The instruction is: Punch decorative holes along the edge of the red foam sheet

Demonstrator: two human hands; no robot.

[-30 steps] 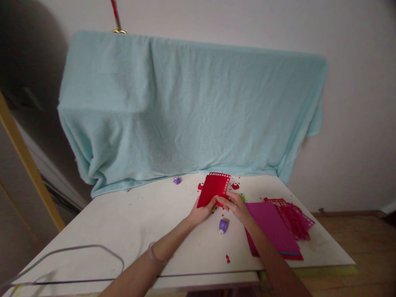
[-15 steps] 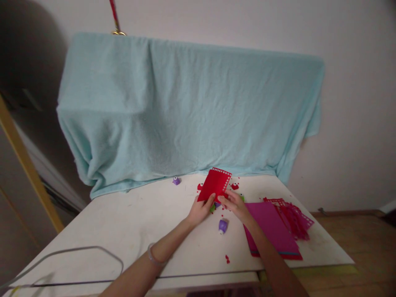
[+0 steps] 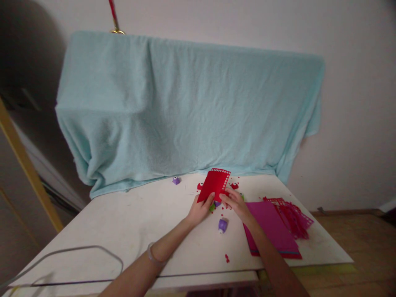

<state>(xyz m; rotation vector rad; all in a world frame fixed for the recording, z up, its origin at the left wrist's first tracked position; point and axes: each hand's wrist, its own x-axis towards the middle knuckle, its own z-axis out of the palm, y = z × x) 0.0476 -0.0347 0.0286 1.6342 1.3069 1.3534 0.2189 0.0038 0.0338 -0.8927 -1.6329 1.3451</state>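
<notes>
A red paper sheet (image 3: 215, 183) with a punched dotted border is held tilted above the white table (image 3: 123, 222). My left hand (image 3: 199, 210) grips its lower left corner. My right hand (image 3: 235, 203) pinches its lower right edge. Under the sheet, between my hands, a small green and purple punch (image 3: 214, 206) peeks out. A purple punch (image 3: 222, 225) stands just in front of my right hand.
A magenta paper stack (image 3: 272, 227) and red punched strips (image 3: 292, 216) lie to the right. Another purple punch (image 3: 176, 180) and red punches (image 3: 234, 185) sit near the light blue towel (image 3: 185, 107) draped at the back. Red scraps (image 3: 227, 258) dot the table.
The red sheet has been lifted off the table and tilted up, turning slightly right. Both hands stayed on it, uncovering the small punch beneath.
</notes>
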